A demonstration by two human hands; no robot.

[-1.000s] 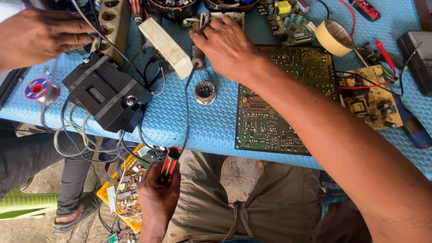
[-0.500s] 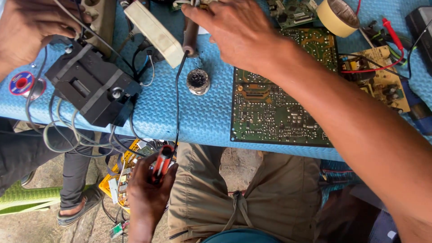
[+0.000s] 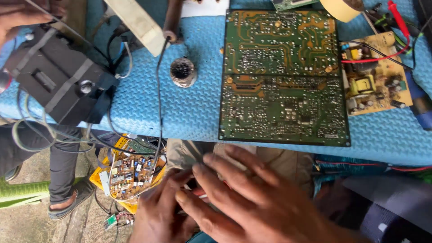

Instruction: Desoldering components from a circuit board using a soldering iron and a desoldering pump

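Grip-wise, both hands meet low over the lap: the left hand [image 3: 157,211] and right hand [image 3: 243,202] pinch a small red-and-white tool [image 3: 201,192], mostly hidden by fingers, so can't tell how tight. Just above, a big green circuit board [image 3: 283,76] lies on the blue bench [image 3: 148,112], beside a small round tin [image 3: 182,72].

Single head-worn view, looking steeply down, close over blue mat [image 3: 189,112] and lap
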